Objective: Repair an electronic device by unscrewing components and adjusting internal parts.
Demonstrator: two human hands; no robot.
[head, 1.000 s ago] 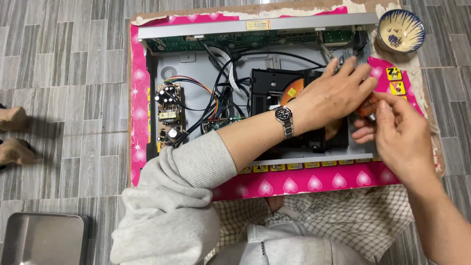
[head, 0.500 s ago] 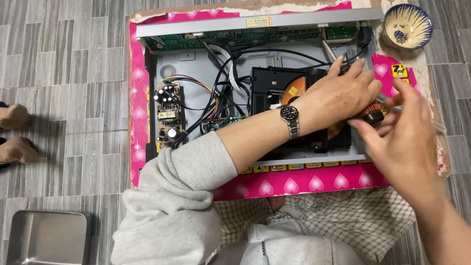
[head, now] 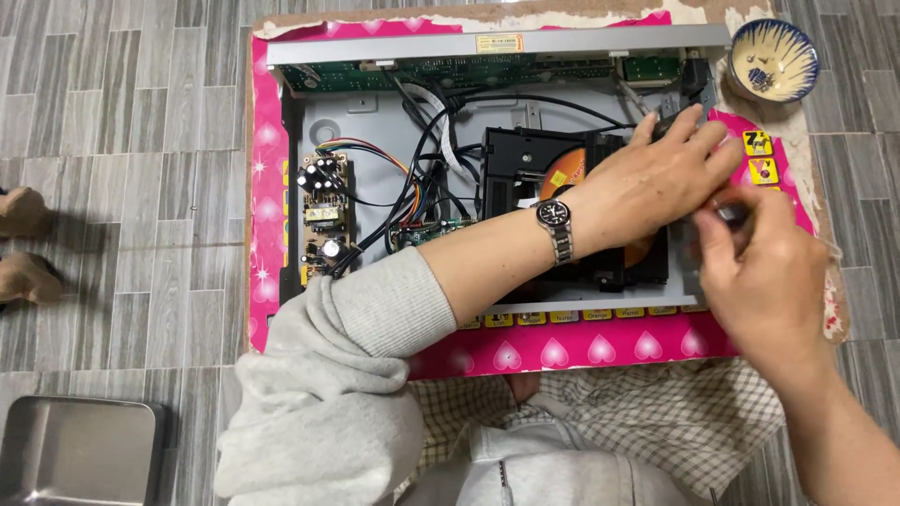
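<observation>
Since a second earlier, the right hand [head: 764,267] had closed round a small dark tool beside the flat-pressed, open left hand [head: 656,173] on the black disc drive [head: 525,164].

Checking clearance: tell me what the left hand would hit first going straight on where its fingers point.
Probably the opened player's grey metal right wall, just beyond the left hand; depth is unclear.

A grey tiled floor [head: 131,141] carries a pink board [head: 562,351], a steel tray [head: 80,454] and a bowl [head: 774,58].
</observation>
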